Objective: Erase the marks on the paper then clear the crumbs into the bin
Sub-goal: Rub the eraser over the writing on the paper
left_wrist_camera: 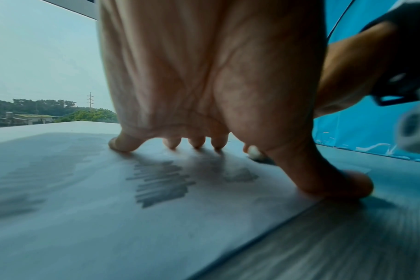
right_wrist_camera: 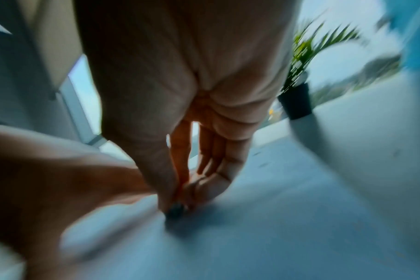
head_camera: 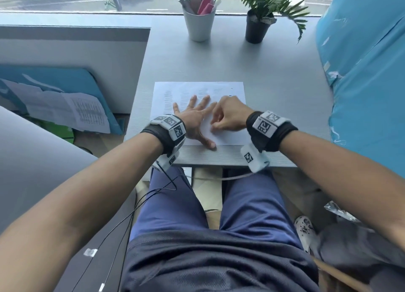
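Note:
A white sheet of paper [head_camera: 228, 136] lies on the grey desk [head_camera: 219, 57] near its front edge. Grey pencil scribbles [head_camera: 167, 102] run down its left side and show under my palm as scribbles [left_wrist_camera: 160, 183] in the left wrist view. My left hand [head_camera: 195, 116] lies flat with spread fingers, pressing the paper down. My right hand [head_camera: 228, 116] is just right of it, fingers curled, pinching a small eraser [right_wrist_camera: 175, 212] whose dark tip touches the paper. The eraser [left_wrist_camera: 253, 152] shows white beyond my left thumb. The right wrist view is blurred.
A white cup of pens [head_camera: 199, 25] and a black potted plant [head_camera: 257, 26] stand at the desk's far edge by the window. A blue plastic-wrapped bulk [head_camera: 363, 72] borders the desk's right side. Papers on a blue folder [head_camera: 65, 107] lie lower left.

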Demonstrator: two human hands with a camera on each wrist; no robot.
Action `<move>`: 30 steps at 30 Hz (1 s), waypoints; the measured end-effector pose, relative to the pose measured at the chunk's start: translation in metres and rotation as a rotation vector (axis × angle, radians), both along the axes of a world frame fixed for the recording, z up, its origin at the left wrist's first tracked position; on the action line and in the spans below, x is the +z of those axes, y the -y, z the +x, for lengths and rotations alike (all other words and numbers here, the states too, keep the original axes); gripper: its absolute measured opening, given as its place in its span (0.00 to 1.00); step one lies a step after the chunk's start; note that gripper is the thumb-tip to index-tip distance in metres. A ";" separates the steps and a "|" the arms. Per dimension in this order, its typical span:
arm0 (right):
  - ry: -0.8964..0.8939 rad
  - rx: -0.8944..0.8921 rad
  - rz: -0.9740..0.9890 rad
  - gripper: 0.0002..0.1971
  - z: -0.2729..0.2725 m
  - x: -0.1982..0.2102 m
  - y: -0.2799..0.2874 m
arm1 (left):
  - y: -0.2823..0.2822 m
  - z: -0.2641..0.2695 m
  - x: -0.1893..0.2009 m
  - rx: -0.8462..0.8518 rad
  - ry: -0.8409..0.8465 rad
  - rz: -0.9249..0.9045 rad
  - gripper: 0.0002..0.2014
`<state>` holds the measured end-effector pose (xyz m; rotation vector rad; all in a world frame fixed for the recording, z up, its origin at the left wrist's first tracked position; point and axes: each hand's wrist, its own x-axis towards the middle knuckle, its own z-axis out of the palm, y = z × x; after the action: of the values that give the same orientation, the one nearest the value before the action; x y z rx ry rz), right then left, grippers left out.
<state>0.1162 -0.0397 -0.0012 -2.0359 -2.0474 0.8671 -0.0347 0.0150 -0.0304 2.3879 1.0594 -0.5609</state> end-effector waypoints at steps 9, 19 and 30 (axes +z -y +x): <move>-0.024 -0.016 0.010 0.05 0.001 0.000 -0.007 | -0.001 0.003 0.005 0.004 -0.016 -0.003 0.74; -0.042 -0.118 0.091 0.06 0.015 0.003 -0.013 | -0.002 0.002 0.005 -0.004 -0.030 0.007 0.74; 0.063 -0.148 0.098 0.07 0.036 0.008 -0.016 | 0.001 -0.005 0.005 -0.045 -0.033 0.035 0.68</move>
<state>0.1521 -0.0235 0.0070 -2.1547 -1.8987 0.6723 -0.0399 0.0144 -0.0254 2.4460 1.0401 -0.6034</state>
